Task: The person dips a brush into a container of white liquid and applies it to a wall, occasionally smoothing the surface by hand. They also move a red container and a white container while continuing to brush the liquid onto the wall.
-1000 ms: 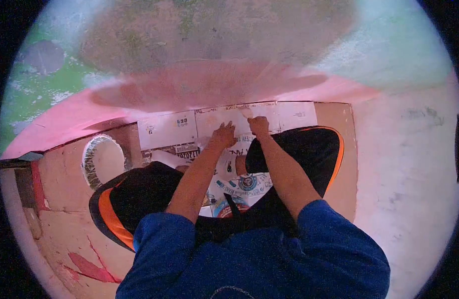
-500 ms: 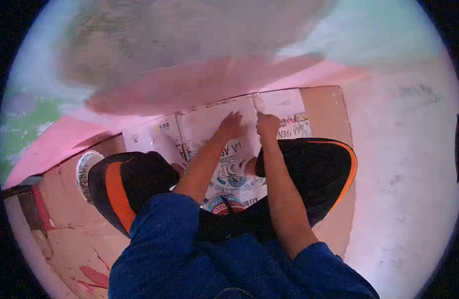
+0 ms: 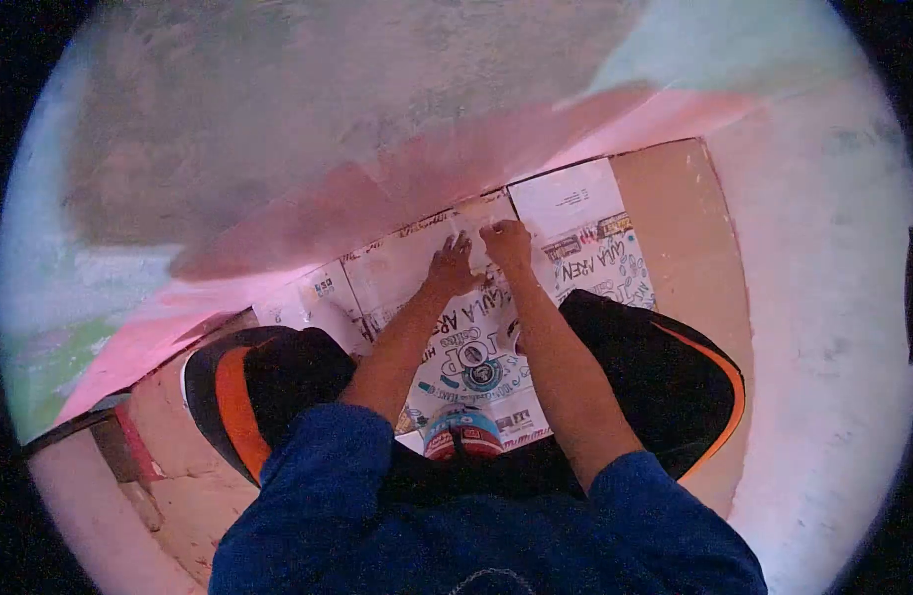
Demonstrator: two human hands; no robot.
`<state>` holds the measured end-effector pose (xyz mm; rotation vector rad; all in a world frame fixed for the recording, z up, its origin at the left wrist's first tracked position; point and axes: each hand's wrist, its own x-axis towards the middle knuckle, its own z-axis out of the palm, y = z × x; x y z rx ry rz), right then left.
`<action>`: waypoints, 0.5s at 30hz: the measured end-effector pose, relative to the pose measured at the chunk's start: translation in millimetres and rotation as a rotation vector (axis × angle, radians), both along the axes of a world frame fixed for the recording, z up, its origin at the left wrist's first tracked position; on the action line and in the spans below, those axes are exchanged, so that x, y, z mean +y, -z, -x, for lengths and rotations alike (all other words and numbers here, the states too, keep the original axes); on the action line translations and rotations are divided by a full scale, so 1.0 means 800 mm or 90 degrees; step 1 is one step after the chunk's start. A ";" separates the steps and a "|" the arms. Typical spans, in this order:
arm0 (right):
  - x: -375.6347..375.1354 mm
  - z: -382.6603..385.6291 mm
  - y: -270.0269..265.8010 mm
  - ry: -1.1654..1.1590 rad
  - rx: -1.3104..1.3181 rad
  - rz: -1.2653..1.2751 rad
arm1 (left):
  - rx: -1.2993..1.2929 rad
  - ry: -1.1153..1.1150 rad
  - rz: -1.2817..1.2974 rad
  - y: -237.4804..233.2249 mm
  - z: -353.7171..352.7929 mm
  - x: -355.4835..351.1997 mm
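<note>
A flattened cardboard carton [image 3: 387, 273] with printed lettering such as "TOP Coffee" lies on the floor between my legs, its far edge along the pink base of the wall. My left hand [image 3: 452, 266] rests on it with fingers spread, holding nothing. Close to its right, my right hand [image 3: 508, 244] is closed, knuckles up, near the carton's far edge. A pale, flat-ended tool [image 3: 483, 207], like a brush or putty knife, shows blurred beyond the fingers; its handle is hidden in the grip.
A red and blue can [image 3: 463, 433] stands close to my body between my thighs. Plain brown cardboard [image 3: 680, 198] spreads under and around the carton. The wall [image 3: 357, 89] rises ahead, with grey, pink and green patches. My bent knees flank both arms.
My right hand has moved slightly left, nearer my left hand, and the tool now tilts leftward rather than upright. My left hand stays on the carton. The whole view has tilted a little.
</note>
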<state>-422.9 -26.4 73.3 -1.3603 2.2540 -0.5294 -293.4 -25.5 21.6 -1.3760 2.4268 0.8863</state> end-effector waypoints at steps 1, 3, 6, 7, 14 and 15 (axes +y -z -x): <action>-0.003 0.002 0.005 0.006 0.012 0.035 | 0.009 0.015 -0.006 0.000 -0.004 -0.002; -0.011 0.005 0.016 0.007 0.047 0.021 | 0.019 0.036 -0.010 -0.003 -0.003 -0.005; -0.033 0.028 0.010 -0.038 0.086 0.053 | -0.010 0.032 -0.031 -0.011 0.002 -0.012; -0.034 0.035 -0.007 -0.088 0.087 0.092 | -0.006 0.036 -0.024 -0.013 0.002 -0.011; -0.012 0.068 -0.001 -0.085 0.075 0.147 | 0.050 0.059 0.007 0.024 -0.008 -0.009; -0.014 0.069 -0.011 -0.083 0.079 0.147 | 0.054 0.062 0.007 0.024 -0.009 -0.008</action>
